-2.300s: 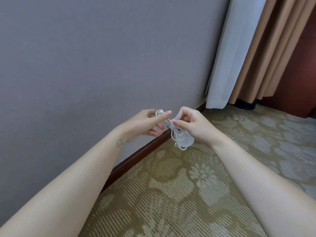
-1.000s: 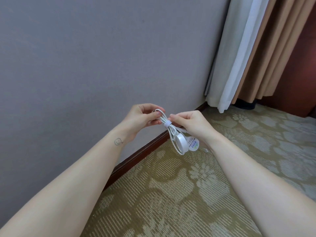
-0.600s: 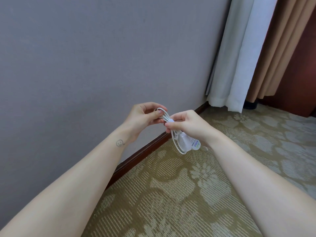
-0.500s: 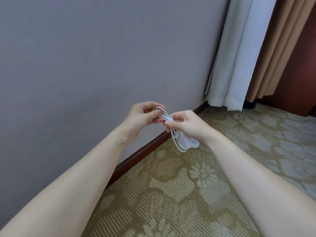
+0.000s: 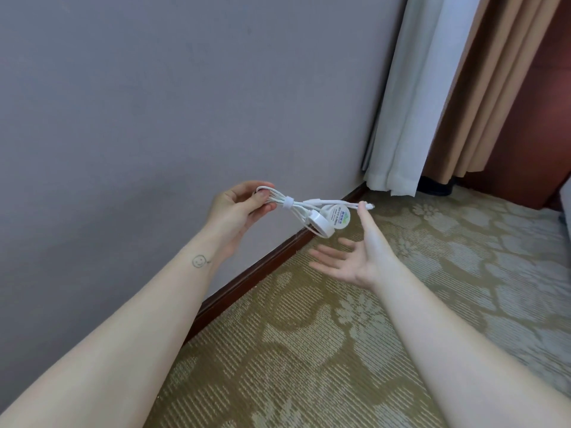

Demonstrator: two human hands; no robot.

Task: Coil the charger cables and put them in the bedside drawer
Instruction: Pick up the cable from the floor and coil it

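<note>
Standing over patterned carpet (image 5: 309, 350) near the wall (image 5: 154, 103), no drawer in view, so stowing looks undone. The left hand (image 5: 238, 211) pinches one end of the white charger cable (image 5: 296, 205), coiled and strapped, held mid-air. The right hand (image 5: 355, 257) hangs below, palm up, fingers spread, empty.

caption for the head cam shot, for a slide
Left hand pinches a strapped white charger cable bundle by its loops; right hand open below, above patterned carpet.
</note>
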